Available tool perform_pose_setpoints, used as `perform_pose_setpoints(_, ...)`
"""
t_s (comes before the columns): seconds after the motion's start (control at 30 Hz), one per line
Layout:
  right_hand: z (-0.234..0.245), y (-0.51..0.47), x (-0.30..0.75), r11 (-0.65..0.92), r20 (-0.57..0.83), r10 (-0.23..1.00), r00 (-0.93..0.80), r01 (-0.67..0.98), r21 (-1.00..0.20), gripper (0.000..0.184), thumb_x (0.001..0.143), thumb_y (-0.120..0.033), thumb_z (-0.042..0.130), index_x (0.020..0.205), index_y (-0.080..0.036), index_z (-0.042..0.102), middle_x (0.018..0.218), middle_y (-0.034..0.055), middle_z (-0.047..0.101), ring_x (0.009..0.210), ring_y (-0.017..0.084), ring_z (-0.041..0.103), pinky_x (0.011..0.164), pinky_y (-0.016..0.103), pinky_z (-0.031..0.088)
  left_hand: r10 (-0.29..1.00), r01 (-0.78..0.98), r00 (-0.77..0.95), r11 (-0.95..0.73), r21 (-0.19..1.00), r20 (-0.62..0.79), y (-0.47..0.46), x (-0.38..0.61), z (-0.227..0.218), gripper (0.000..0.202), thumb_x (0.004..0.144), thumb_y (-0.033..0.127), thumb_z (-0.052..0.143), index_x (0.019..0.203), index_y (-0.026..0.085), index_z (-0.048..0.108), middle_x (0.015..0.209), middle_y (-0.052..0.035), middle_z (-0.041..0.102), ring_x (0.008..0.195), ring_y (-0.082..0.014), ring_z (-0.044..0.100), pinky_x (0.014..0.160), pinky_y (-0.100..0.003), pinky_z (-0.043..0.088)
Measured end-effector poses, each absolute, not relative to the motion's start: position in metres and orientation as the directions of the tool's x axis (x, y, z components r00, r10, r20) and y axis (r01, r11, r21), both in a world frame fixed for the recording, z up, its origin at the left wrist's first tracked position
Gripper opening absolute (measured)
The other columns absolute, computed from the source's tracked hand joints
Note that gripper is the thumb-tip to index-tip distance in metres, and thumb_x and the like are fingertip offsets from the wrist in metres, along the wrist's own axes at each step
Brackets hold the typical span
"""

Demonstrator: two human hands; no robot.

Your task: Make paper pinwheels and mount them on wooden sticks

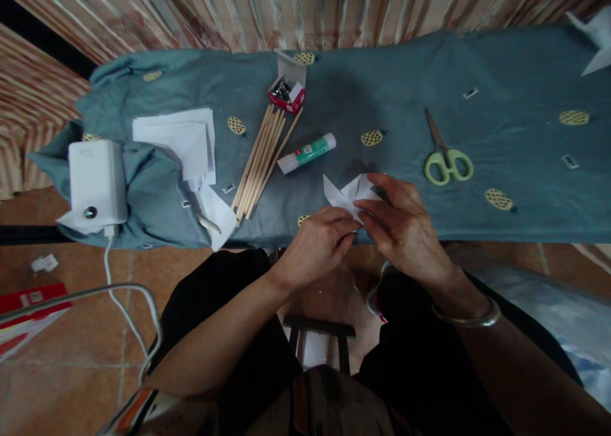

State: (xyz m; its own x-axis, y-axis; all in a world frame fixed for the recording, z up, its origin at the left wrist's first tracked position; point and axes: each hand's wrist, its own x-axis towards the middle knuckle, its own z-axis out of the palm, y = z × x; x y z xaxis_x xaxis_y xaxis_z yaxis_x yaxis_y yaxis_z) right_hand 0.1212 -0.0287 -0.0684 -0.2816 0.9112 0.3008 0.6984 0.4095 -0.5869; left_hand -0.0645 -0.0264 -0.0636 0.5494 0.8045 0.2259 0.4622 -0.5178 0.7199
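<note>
Between my two hands is a folded white paper pinwheel, its pointed blades standing up over the near edge of the cloth. My left hand pinches its lower left side with thumb and forefinger. From the right, my right hand grips the paper, fingertips on its centre and upper right blade. My fingers hide part of the folds. Just beyond it, a glue stick with a green label lies on the cloth. A bundle of thin wooden sticks rests to the left of the glue.
An open red box of small metal pieces sits behind the sticks. Green-handled scissors lie at right. White paper sheets and a white corded device are at left. Another folded white paper is at far right.
</note>
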Motion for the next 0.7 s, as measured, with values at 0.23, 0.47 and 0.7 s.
perform_pose_setpoints(0.23,-0.070,-0.036,0.116,0.451,0.296,0.891,-0.345,0.752,-0.481,0.054,0.091,-0.013,0.042,0.136,-0.042,0.048,0.149,0.0003,0.043,0.134,0.035,0.042,0.101,0.059,0.043,0.807,0.459,0.553,-0.502,0.733,0.206,-0.026,-0.066,-0.062,0.021,0.088,0.010,0.053,0.101,0.014,0.070,0.096,-0.0076,0.070,0.093,-0.0182,0.066,0.085,-0.033,0.056)
perform_pose_setpoints(0.47,-0.073,-0.039,0.111,0.454,0.289,0.888,-0.358,0.781,-0.429,0.046,0.094,-0.015,0.039,0.134,-0.036,0.048,0.151,0.0024,0.041,0.140,0.033,0.036,0.104,0.056,0.039,0.811,0.453,0.549,-0.490,0.745,0.200,-0.028,-0.066,-0.064,0.022,0.088,0.010,0.054,0.101,0.016,0.070,0.099,-0.0070,0.069,0.094,-0.0187,0.066,0.086,-0.034,0.055)
perform_pose_setpoints(0.7,-0.076,-0.038,0.111,0.458,0.302,0.886,-0.352,0.767,-0.449,0.043,0.092,-0.013,0.037,0.126,-0.032,0.053,0.152,0.0026,0.041,0.146,0.029,0.027,0.107,0.052,0.038,0.872,0.429,0.422,-0.434,0.792,0.249,-0.021,-0.080,-0.057,0.018,0.088,0.012,0.057,0.097,0.016,0.072,0.094,-0.0061,0.071,0.089,-0.0154,0.066,0.083,-0.028,0.054)
